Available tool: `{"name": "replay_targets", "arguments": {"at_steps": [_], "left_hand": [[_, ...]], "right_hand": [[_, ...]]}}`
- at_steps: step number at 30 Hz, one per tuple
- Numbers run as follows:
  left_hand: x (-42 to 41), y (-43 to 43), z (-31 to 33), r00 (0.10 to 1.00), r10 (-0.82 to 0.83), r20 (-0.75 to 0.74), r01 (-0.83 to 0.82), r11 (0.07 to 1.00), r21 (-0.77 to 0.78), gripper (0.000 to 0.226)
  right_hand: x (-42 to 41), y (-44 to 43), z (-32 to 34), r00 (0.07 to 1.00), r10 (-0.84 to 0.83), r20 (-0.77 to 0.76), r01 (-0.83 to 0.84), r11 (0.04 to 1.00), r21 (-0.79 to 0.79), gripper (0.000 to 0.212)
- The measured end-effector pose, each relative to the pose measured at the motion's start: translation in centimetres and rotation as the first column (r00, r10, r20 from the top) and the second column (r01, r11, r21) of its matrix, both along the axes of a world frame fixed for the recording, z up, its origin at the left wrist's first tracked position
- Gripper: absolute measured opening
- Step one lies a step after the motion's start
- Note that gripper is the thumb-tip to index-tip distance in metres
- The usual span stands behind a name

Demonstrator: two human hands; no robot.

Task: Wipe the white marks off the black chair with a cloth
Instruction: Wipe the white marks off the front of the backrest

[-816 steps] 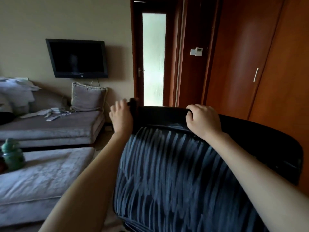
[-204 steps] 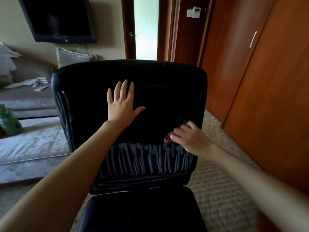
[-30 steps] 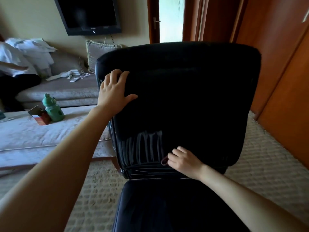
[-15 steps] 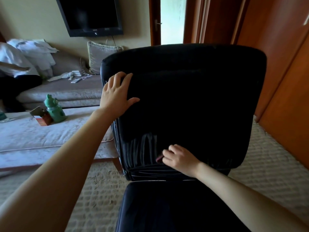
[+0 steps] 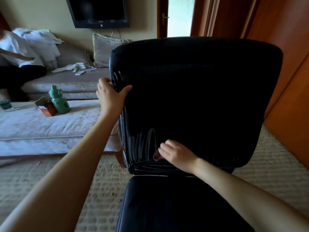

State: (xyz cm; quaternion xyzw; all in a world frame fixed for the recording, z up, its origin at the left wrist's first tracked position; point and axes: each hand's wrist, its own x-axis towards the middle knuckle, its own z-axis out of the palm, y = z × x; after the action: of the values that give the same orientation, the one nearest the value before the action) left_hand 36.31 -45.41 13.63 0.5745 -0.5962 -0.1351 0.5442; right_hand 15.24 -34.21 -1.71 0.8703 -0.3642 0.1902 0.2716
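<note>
Chair [image 5: 197,91] stands mid-frame, backrest facing the camera, seat [image 5: 167,206] below. Most of the backrest already reads clean black; the marks [image 5: 143,144] left are faint pale streaks at the lower L corner, just above the seam w/ the seat.

Step in hand, as I judge it: rub out that last patch. To do it well: keep the cloth [image 5: 156,155] flat under the fingers, press firm, short strokes along the streaks, working toward the L edge. Overlap passes so no thin lines stay. Then check the fold lines under the backrest, where a few pale lines show too. Turn the cloth to a fresh face if it smears rather than lifts.

R hand [image 5: 177,154]: low on the backrest, palm down, fingers curled together over a small dark-red cloth, only a bit of it showing at the fingertips, touching the leather just R of the streaks. Forearm comes in from lower R, over the seat.

L hand [image 5: 111,96]: clamped on the backrest's L edge, thumb across the front, fingers wrapped round behind, arm nearly straight. Looks like bracing, so the chair won't swivel or roll under the rubbing.
</note>
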Motion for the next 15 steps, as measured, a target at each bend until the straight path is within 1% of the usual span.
{"name": "replay_targets", "arguments": {"at_steps": [1, 2, 3, 5, 8, 10, 12, 13, 15], "left_hand": [[0.1, -0.1, -0.1, 1.0, -0.017, -0.022, 0.018, 1.0, 0.02, 0.053], [0.1, -0.2, -0.2, 0.999, -0.04, -0.015, 0.04, 0.999, 0.029, 0.046], [0.1, -0.3, -0.4, 0.999, -0.051, 0.017, 0.05, 0.998, 0.024, 0.04], [0.1, -0.3, -0.7, 0.996, -0.043, 0.073, 0.042, 0.999, 0.011, 0.033], [0.0, -0.1, -0.8, 0.997, -0.039, 0.069, 0.038, 0.999, 0.023, 0.026], [0.2, -0.2, -0.6, 0.997, -0.054, 0.063, 0.05, 0.997, 0.057, 0.022], [0.5, -0.6, -0.5, 0.995, -0.09, 0.047, 0.086, 0.993, 0.078, 0.02], [0.7, -0.7, -0.4, 0.993, -0.108, 0.041, 0.104, 0.991, 0.084, 0.02], [0.9, -0.8, -0.2, 0.99, -0.138, 0.043, 0.134, 0.987, 0.09, 0.021]], "right_hand": [[0.0, 0.3, -0.4, 0.998, 0.018, -0.062, -0.016, 0.999, 0.032, 0.014], [0.1, 0.2, 0.0, 0.996, 0.033, -0.085, -0.03, 0.999, 0.043, 0.013], [0.4, -0.4, 1.0, 0.997, 0.037, -0.074, -0.035, 0.999, 0.029, 0.012], [1.7, -2.0, 4.7, 1.0, 0.016, 0.022, -0.015, 0.999, -0.03, 0.015], [3.2, -4.4, 10.1, 0.97, -0.048, 0.237, 0.08, 0.989, -0.126, 0.023], [3.6, -4.7, 9.6, 0.962, -0.043, 0.27, 0.082, 0.988, -0.133, 0.023], [3.6, -3.6, 6.1, 0.976, -0.013, 0.219, 0.034, 0.995, -0.093, 0.022], [3.3, -2.7, 3.9, 0.988, 0.004, 0.155, 0.005, 0.998, -0.057, 0.02], [2.8, -0.8, 0.5, 0.998, 0.048, -0.046, -0.048, 0.999, 0.003, 0.016]]}}
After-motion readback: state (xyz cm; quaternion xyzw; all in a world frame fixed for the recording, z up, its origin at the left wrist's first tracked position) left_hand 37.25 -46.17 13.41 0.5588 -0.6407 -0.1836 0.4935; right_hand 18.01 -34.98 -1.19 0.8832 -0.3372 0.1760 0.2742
